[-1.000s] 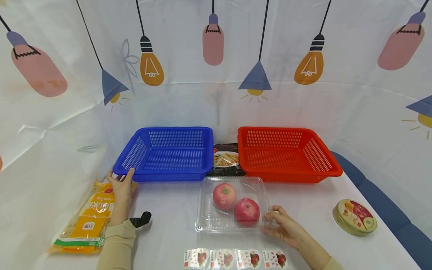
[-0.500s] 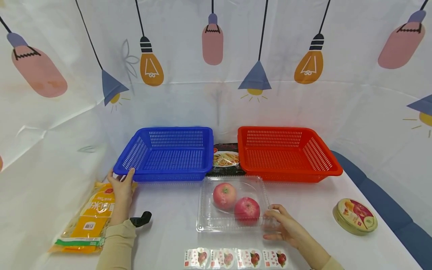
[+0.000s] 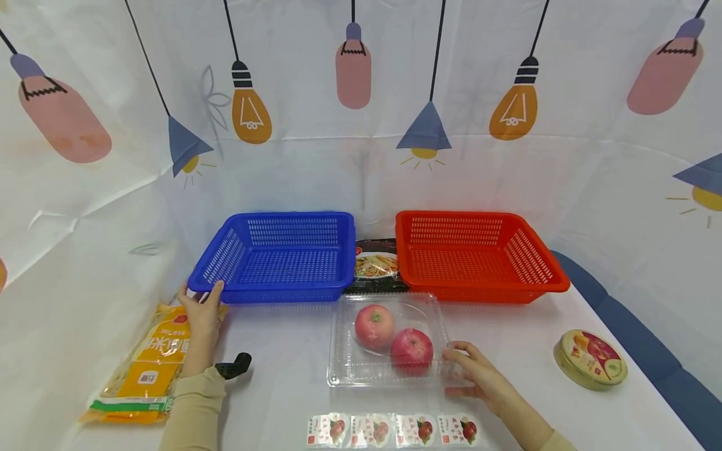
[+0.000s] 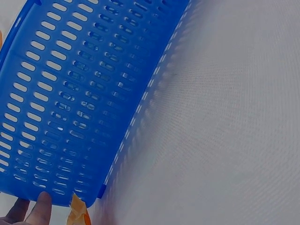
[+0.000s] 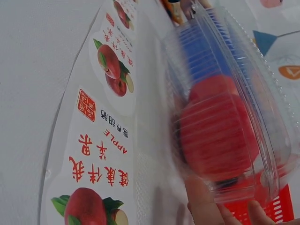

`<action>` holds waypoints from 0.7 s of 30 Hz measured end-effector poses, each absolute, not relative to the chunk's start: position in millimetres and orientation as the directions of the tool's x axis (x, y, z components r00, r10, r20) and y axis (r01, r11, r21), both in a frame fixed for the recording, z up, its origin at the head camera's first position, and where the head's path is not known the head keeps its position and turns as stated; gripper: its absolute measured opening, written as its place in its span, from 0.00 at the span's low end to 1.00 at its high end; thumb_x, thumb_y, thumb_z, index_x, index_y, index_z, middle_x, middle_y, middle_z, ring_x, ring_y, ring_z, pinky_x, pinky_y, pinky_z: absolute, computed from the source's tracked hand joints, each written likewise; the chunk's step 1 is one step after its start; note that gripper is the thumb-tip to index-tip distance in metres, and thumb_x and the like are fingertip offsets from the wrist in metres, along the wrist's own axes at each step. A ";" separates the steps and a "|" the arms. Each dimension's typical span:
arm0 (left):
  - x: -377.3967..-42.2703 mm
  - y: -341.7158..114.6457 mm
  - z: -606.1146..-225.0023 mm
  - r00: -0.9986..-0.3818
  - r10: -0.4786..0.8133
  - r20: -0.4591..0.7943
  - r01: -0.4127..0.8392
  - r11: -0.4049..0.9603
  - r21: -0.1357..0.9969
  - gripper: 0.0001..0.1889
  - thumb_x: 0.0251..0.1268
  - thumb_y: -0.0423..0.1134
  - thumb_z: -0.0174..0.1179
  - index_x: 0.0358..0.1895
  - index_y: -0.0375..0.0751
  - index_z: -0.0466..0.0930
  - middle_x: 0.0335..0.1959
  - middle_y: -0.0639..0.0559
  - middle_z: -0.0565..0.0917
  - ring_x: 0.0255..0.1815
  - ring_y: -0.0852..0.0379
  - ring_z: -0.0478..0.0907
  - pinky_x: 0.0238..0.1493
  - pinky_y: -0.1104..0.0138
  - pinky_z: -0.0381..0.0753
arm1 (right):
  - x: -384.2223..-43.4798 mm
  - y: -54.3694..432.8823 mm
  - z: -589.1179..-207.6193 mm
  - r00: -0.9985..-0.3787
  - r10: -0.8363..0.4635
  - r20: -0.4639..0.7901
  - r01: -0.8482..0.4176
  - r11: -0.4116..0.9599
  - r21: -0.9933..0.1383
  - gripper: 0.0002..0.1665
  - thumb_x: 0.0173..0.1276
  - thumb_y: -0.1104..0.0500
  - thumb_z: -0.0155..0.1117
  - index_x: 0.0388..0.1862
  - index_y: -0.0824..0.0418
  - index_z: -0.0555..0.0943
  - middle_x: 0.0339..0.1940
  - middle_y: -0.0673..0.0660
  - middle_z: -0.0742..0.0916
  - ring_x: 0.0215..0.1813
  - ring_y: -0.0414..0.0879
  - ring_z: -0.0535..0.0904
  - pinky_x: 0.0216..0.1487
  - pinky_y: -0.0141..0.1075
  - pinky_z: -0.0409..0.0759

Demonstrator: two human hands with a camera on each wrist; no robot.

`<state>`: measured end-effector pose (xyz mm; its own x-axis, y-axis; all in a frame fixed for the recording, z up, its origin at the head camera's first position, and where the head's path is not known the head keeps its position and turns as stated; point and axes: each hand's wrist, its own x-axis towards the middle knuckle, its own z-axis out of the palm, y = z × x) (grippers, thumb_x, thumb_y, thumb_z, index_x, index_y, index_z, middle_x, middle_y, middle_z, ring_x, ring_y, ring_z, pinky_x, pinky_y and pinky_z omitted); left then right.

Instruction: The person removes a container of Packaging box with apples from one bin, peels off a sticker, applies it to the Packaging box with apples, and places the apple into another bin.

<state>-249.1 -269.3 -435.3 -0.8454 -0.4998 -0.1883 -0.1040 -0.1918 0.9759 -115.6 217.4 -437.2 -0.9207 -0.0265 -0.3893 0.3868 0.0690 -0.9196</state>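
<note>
My left hand (image 3: 201, 316) holds the front left corner of the blue plastic basket (image 3: 282, 294), its thumb on the front wall. In the left wrist view the fingertips (image 4: 43, 204) show at the basket's end. A clear plastic box (image 3: 350, 374) with two red apples (image 3: 375, 327) inside lies in front of the baskets. At its front right corner is my right hand (image 3: 486, 379), with fingers fairly straight and spread, touching the box's right edge. One apple (image 5: 218, 131) shows through the box wall in the right wrist view. Several apple stickers (image 3: 414, 432) lie in a row nearer me.
A red basket (image 3: 474, 294) stands at the back right. Between the baskets lies a black food packet (image 3: 376, 283). A yellow noodle bag (image 3: 149, 360) lies at the left, partly under my left arm. A round tin (image 3: 590, 360) sits at the right near the table edge.
My right hand's lower finger has moved away from the box's front corner, so the hand is spread wider. The left hand, baskets and box stay about where they were.
</note>
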 end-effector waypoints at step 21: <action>-239.0 -267.9 -430.1 -0.851 -0.497 -0.169 -0.160 -0.062 0.985 0.47 0.62 0.62 0.48 0.70 0.60 0.20 0.74 0.43 0.34 0.72 0.42 0.48 0.69 0.54 0.52 | -106.5 232.1 -425.1 -0.991 0.058 -0.124 0.134 0.237 -0.962 0.35 0.70 0.56 0.52 0.69 0.65 0.49 0.64 0.73 0.66 0.65 0.63 0.62 0.62 0.52 0.67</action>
<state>-239.0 -267.9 -430.1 -0.8509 -0.4972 -0.1694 -0.1602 -0.0615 0.9852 -106.5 232.1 -425.1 -0.9906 0.0581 -0.1238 0.1341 0.2374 -0.9621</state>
